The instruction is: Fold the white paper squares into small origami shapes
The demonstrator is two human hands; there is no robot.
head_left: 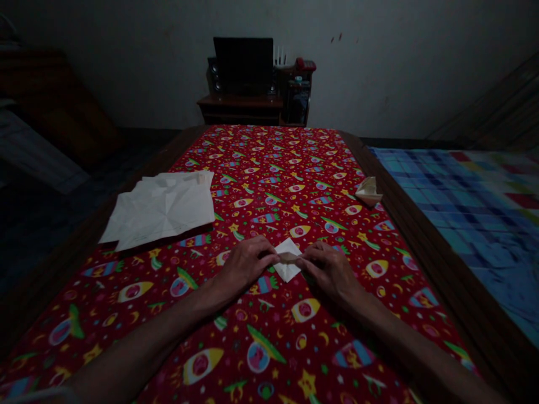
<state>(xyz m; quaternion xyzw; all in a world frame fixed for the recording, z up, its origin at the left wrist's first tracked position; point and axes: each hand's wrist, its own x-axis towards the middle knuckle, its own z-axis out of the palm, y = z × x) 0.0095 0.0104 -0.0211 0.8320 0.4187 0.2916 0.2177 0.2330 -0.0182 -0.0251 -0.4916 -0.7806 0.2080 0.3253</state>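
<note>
A small folded piece of white paper (288, 271), roughly diamond-shaped, lies on the red patterned cloth (269, 314) between my hands. My left hand (249, 259) pinches its left corner between thumb and fingers. On the opposite corner, my right hand (328, 266) has its fingertips closed in the same way. Across the middle of the paper runs a darker, shaded fold. Farther left lies a stack of creased white sheets (168, 207). Near the right edge of the cloth stands a small folded paper shape (369, 192).
Dark wooden edging (425, 247) borders the cloth on both sides. Beyond its far end, a monitor (244, 64) stands on a wooden desk (240, 104) against the wall, with a red telephone (305, 64) beside it. To the right is a blue checked cloth (455, 207).
</note>
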